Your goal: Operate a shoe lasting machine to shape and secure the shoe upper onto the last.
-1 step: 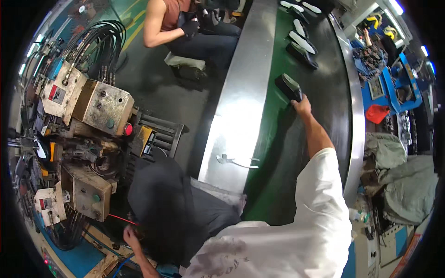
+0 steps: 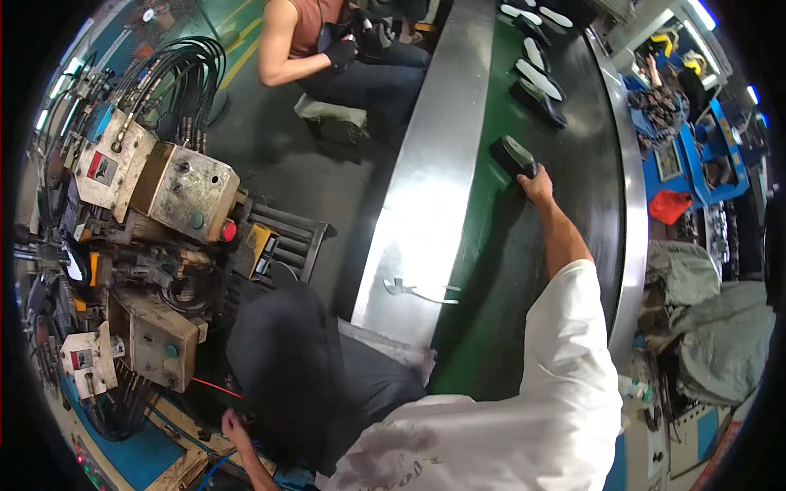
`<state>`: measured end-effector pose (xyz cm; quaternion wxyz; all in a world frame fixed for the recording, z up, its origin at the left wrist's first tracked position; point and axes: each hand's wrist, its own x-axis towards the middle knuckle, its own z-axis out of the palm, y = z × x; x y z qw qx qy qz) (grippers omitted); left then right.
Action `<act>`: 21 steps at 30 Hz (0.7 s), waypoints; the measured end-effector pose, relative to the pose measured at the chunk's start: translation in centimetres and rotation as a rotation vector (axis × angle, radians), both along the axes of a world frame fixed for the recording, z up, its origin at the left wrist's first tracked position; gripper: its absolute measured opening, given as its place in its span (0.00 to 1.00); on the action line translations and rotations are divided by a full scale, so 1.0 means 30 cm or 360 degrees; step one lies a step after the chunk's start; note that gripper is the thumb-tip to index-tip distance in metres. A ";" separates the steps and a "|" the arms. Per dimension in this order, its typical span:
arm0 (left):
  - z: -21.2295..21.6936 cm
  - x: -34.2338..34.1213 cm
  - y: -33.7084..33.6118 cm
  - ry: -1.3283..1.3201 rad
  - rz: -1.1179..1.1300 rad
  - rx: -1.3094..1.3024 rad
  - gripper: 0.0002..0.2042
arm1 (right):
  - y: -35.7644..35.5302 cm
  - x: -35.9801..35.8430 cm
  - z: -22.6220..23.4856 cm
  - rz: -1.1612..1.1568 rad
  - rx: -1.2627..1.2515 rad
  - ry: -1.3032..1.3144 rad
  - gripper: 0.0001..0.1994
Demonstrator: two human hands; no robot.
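Far out over the conveyor belt [image 2: 483, 344], my right hand [image 2: 537, 185] grips one end of a black shoe [image 2: 513, 155]. A grey-green face of the shoe points up; I cannot tell whether it is the sole or the inside. Low on the left, my left hand [image 2: 235, 427] is beside my dark trouser leg, just below a thin red line. Its fingers are small and partly hidden, so their closure is unclear. Farther along the belt lie another dark shoe [image 2: 536, 102] and several white sole-shaped pieces [image 2: 539, 80]. A hammer [image 2: 398, 286] rests on the metal ledge left of the belt.
On my left stands a machine [image 2: 192, 192] with black hoses and a red button [image 2: 228, 231]. Beyond it a seated person [image 2: 315, 49] wears dark gloves. Past the belt's right rail are a blue rack [image 2: 709, 155], a red bag [image 2: 670, 206] and grey cloth covers [image 2: 725, 335].
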<state>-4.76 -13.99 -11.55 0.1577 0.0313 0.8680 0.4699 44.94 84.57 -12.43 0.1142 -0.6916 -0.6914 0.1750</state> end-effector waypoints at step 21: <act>0.172 -0.013 0.516 -0.0091 -0.0281 0.0076 0.09 | -0.518 0.130 -0.172 -0.0202 0.0273 0.0142 0.43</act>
